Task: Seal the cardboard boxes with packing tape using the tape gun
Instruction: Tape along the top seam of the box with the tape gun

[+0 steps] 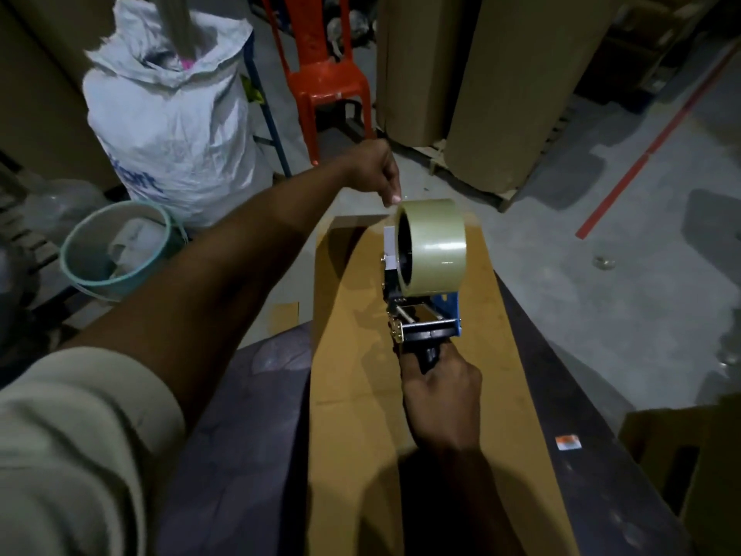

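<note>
Starting a strip: right hand (441,395) clamps the tape gun (425,311) over the cardboard box (353,395). Left hand (379,172) apparently pinches packing tape (437,242) at the box's far edge. Next, draw the gun back.

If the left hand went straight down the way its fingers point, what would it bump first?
Probably the far end of the cardboard box, right beside the tape roll. Depth is unclear, so the left hand might brush the roll first.

We see a white sack (168,126) left of the left hand (379,170) and a teal bucket (104,286) nearer us. Red chair (324,74) is just beyond the hand, brown cardboard rolls (501,74) beyond-right, red floor stripe (615,194) far right.
</note>
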